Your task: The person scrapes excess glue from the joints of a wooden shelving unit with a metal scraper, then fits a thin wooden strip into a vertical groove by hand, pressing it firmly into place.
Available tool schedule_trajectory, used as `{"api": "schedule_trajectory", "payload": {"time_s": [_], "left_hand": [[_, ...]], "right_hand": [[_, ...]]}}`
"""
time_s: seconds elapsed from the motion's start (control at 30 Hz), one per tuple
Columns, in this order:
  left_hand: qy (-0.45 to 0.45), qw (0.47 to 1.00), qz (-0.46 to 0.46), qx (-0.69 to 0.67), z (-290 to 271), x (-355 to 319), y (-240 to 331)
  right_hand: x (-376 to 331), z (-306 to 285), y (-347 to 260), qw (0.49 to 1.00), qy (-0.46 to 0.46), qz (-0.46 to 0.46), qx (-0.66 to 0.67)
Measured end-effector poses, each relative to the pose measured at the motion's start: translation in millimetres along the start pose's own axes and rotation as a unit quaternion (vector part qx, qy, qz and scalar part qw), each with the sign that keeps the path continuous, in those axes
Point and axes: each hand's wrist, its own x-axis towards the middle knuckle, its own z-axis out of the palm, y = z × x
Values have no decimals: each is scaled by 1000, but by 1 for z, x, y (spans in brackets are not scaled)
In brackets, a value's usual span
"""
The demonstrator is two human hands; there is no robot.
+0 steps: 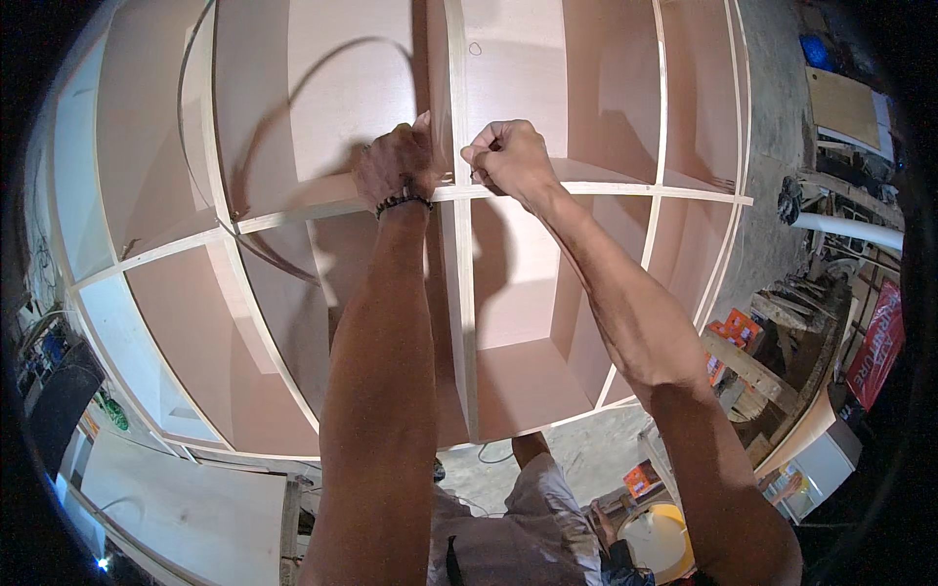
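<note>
A large shelf unit [459, 317] of pinkish panels with pale wooden edges spreads out below me, split into several open compartments. My left hand [396, 166], with a dark beaded bracelet [404, 202] at the wrist, is closed just left of a crossing of two dividers. What it may hold is hidden behind its fingers. Right of the same crossing, my right hand [513, 161] is closed in a pinch, thumb against bent fingers, close to the upright divider [456, 98]. Anything between those fingertips is too small to name.
A thin dark strip [182, 107] curves over the compartments on the left, casting a looped shadow. A pale board [191, 503] lies at the lower left. Wood scraps [762, 366], orange boxes [738, 327] and a yellow-rimmed bucket [674, 513] stand to the right on the concrete floor [586, 449].
</note>
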Motion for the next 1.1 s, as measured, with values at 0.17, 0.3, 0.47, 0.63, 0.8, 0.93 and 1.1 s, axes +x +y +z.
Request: {"api": "schedule_trajectory", "payload": {"time_s": [0.17,0.3,0.47,0.63,0.8,0.93,1.1], "left_hand": [[41,999,5,0,9,2,-3],[84,996,23,11,16,2,-5],[85,996,15,1,10,-3,-3],[79,997,-2,4,7,-1,-4],[51,998,-19,-7,4,-1,-6],[21,999,-2,-33,0,-3,-6],[20,1000,0,-23,1,0,-4]], "right_hand": [[0,-1,-3,1000,-6,-11,-10],[-1,2,-2,1000,13,15,17],[2,-7,-1,1000,-14,-20,-13],[1,-3,4,999,-6,-28,19],[-11,2,10,998,17,-40,48],[-12,9,16,996,54,-56,43],[0,18,-17,980,167,-103,-41]]}}
